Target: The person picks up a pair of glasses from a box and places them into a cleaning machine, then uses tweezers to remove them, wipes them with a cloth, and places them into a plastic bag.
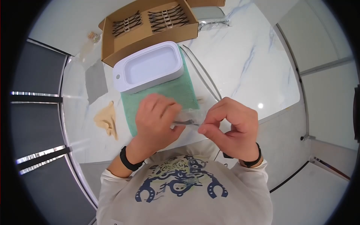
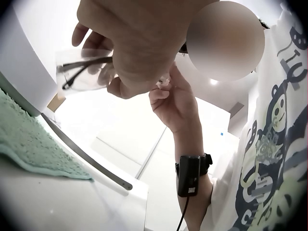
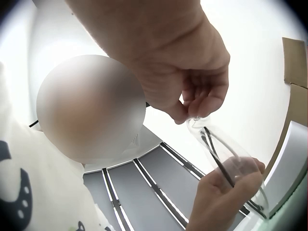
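Between the two hands is a clear plastic bag (image 3: 236,154) with a pair of dark-framed glasses (image 3: 216,156) inside. Its thin dark temples also show through the plastic in the left wrist view. My left hand (image 1: 155,118) grips the bag around the glasses, over the front of the green towel (image 1: 161,98). At the bag's other end, my right hand (image 1: 236,125) pinches the plastic edge between thumb and fingers. The glasses' lenses are largely hidden by the left hand.
A pale lavender basin (image 1: 123,87) stands on the towel. Behind it, an open cardboard box (image 1: 108,50) holds rows of several glasses. Long metal tweezers (image 1: 202,69) lie right of the towel. A beige cloth (image 1: 107,119) and a grey cloth (image 1: 96,82) lie at left.
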Motion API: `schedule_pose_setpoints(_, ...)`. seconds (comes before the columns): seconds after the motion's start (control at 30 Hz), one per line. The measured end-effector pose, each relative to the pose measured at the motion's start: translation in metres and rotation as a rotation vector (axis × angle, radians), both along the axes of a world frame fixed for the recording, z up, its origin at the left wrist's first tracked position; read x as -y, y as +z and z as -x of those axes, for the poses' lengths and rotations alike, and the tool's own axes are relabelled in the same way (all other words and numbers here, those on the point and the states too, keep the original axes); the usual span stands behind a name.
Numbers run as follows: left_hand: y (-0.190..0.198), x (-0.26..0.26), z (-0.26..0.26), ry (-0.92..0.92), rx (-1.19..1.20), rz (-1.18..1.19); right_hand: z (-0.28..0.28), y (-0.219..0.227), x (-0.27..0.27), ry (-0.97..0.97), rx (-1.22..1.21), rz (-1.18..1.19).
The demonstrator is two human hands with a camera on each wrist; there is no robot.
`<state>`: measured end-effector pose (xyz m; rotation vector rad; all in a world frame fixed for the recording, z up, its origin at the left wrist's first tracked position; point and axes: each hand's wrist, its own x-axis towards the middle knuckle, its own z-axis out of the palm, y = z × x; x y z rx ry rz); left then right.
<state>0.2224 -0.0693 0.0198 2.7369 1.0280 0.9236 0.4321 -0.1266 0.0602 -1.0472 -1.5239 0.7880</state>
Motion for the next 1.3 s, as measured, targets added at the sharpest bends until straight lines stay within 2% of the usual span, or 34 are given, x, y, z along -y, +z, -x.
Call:
schedule_pose_setpoints(0.07, 0.006, -0.001, -0.005, 0.065, 0.074, -0.031, 0.001, 0.007, -0.002, 0.065, 0.083, -0.058)
schedule_pose_setpoints(0.13, 0.011, -0.001, -0.007, 0.124, 0.043, -0.009, -0.001, 0.009, 0.004, 0.112, -0.126, -0.041)
schedule_pose_setpoints(0.17, 0.012, -0.002, -0.007, 0.137, 0.058, -0.018, -0.006, 0.005, 0.006, 0.111, -0.118, -0.097)
schedule_pose_setpoints(0.2, 0.012, -0.003, -0.008, 0.117, 0.088, 0.067, -0.009, -0.001, 0.007, 0.119, -0.108, -0.105)
schedule_pose_setpoints(0.27, 0.014, -0.005, -0.008, 0.085, 0.123, 0.148, -0.011, -0.021, 0.01, -0.022, -0.314, -0.024)
schedule_pose_setpoints(0.3, 0.015, -0.005, -0.008, 0.021, 0.213, 0.291, -0.011, -0.031, 0.009, -0.008, -0.364, 0.024)
schedule_pose_setpoints(0.33, 0.018, -0.005, -0.009, -0.046, 0.3, 0.436, -0.012, -0.036, 0.01, -0.015, -0.358, 0.022)
schedule_pose_setpoints(0.37, 0.022, -0.006, -0.01, -0.053, 0.304, 0.436, -0.009, -0.039, 0.006, -0.045, -0.224, 0.09)
schedule_pose_setpoints(0.43, 0.03, -0.007, -0.011, -0.258, 0.398, 0.574, 0.002, -0.034, 0.002, -0.073, -0.024, 0.146)
schedule_pose_setpoints(0.47, 0.03, -0.005, -0.014, -0.257, 0.398, 0.574, 0.002, -0.034, 0.001, -0.071, -0.023, 0.147)
schedule_pose_setpoints(0.53, 0.028, -0.001, -0.021, -0.275, 0.623, 0.848, 0.004, -0.035, 0.001, -0.036, 0.112, 0.133)
schedule_pose_setpoints(0.57, 0.026, 0.0, -0.023, -0.272, 0.624, 0.844, 0.007, -0.033, 0.002, -0.117, 0.061, 0.154)
schedule_pose_setpoints(0.63, 0.023, 0.001, -0.029, -0.312, 0.776, 1.071, 0.008, -0.029, 0.001, -0.186, 0.077, 0.122)
schedule_pose_setpoints(0.67, 0.025, 0.001, -0.03, -0.311, 0.784, 1.067, 0.006, -0.027, 0.001, -0.258, 0.09, 0.093)
schedule_pose_setpoints(0.77, 0.029, -0.002, -0.034, -0.266, 0.74, 1.119, -0.009, -0.021, 0.001, -0.272, 0.147, 0.097)
schedule_pose_setpoints(0.97, 0.038, -0.026, -0.035, -0.229, 0.784, 1.011, -0.051, -0.013, -0.011, -0.271, 0.333, 0.095)
schedule_pose_setpoints(1.13, 0.05, -0.042, -0.048, -0.155, 0.825, 1.179, -0.069, -0.001, -0.037, -0.18, 0.427, 0.094)
schedule_pose_setpoints(1.3, 0.042, -0.055, -0.057, -0.111, 0.872, 1.192, -0.073, 0.003, -0.057, -0.187, 0.545, 0.014)
